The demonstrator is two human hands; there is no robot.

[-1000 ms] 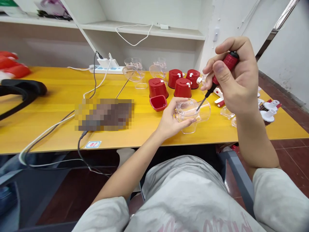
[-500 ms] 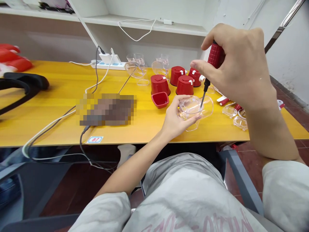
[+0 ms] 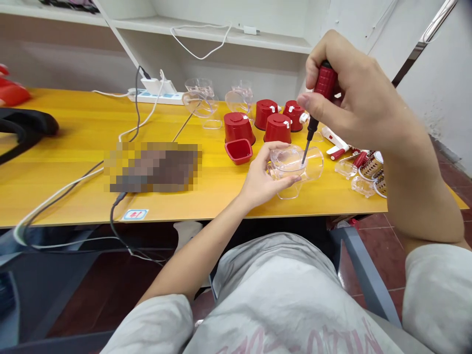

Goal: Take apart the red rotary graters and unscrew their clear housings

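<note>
My left hand (image 3: 266, 173) cradles a clear plastic jug-shaped piece (image 3: 297, 167) above the yellow tabletop (image 3: 206, 196), its fingers wrapped under and around the body. My right hand (image 3: 354, 93) grips a red-handled screwdriver (image 3: 325, 81) almost upright. The thin dark shaft comes down into the clear piece, and its tip sits inside near the middle. I cannot tell exactly what the tip touches through the plastic.
Several upside-down red cups (image 3: 277, 128) and a red square tray (image 3: 239, 151) stand just beyond my left hand. Clear plastic parts (image 3: 199, 98) and a power strip (image 3: 155, 97) with cables lie at the back. Metal graters (image 3: 371, 167) lie to the right. A pixelated patch (image 3: 153, 167) covers part of the table.
The screwdriver has turned from a slant to nearly upright, its tip staying inside the clear piece. My view has shifted, bringing metal graters into sight at the right.
</note>
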